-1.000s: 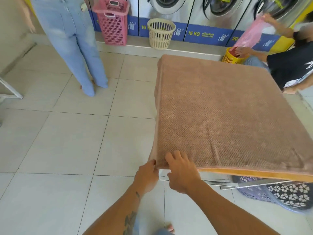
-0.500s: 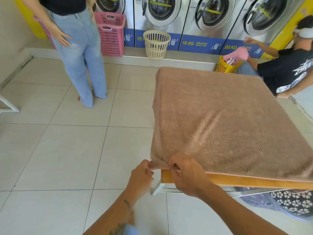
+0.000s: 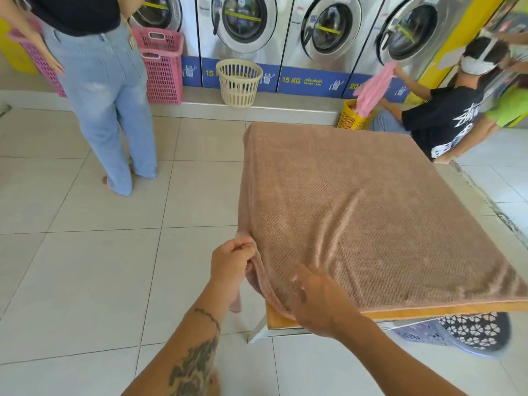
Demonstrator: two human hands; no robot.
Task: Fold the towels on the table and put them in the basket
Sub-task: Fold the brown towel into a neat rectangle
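Under the counter point(image 3: 428, 312), at its near right end, stands a dark basket point(image 3: 471, 330) with flower-shaped holes and a pale purple base. The counter edge cuts off its top, and we cannot make out what lies inside.

Against the plinth of the washing machines point(image 3: 243, 24) stands a cream basket point(image 3: 238, 84) with slatted sides. Left of it is a pink basket point(image 3: 164, 70) with a second one nested in its top. Another pink basket point(image 3: 45, 70) shows only in part behind a standing person point(image 3: 108, 95) in pale jeans. Past the far edge of the counter, a small yellow basket point(image 3: 353, 118) holds the lower end of a pink cloth point(image 3: 373, 90). A seated person point(image 3: 440, 118) in a black shirt holds the cloth's upper end up by a machine door.

The brown towel point(image 3: 357, 210) lies spread over the counter, covering the whole top and hanging over its left side. Our left hand point(image 3: 231, 264) grips the towel's near left corner, its fingers point(image 3: 243, 247) curled round a bunch of cloth raised off the counter. A fold runs from there down under our right hand point(image 3: 320, 298), which lies on the towel's near edge just beside the left.

The right hand is blurred and shows us its back, so we cannot tell whether its fingers grasp the towel or only rest on it. Of the counter's frame only one white leg point(image 3: 257, 330) shows below the near left corner. The standing person is cut off at the top of the view.
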